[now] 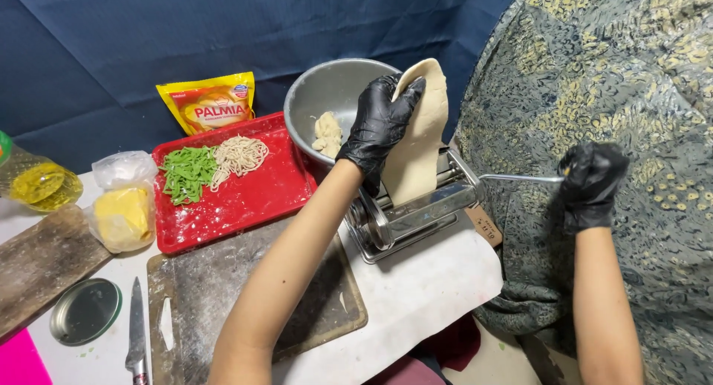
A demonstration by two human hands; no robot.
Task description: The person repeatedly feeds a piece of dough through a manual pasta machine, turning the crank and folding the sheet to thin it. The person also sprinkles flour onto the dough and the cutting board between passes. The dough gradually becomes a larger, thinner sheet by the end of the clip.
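left hand (379, 125) held soft, limp dough sheet (420, 132) by its top over pasta roller (408, 210); right hand (590, 184) gripped crank (520, 178).

The pasta machine (405, 210) stands on the bench (416, 288) at centre, with the dough sheet (420, 132) rising upright from its top at 12 o'clock. The left hand (379, 125) grips that sheet from its 9 o'clock side. The crank (520, 178) runs out toward 3 o'clock, ending in the right hand (590, 184). Behind the machine, at 11 o'clock, sits the bowl (327, 92), dough lumps (327, 135) inside. At 9 o'clock lies the tray (245, 199), carrying 2 noodle heaps (215, 166) side by side; the pouch (210, 103) leans behind it. The cutting board (223, 288) lies at 7 o'clock, the knife (137, 329) and lid (85, 311) beyond it.
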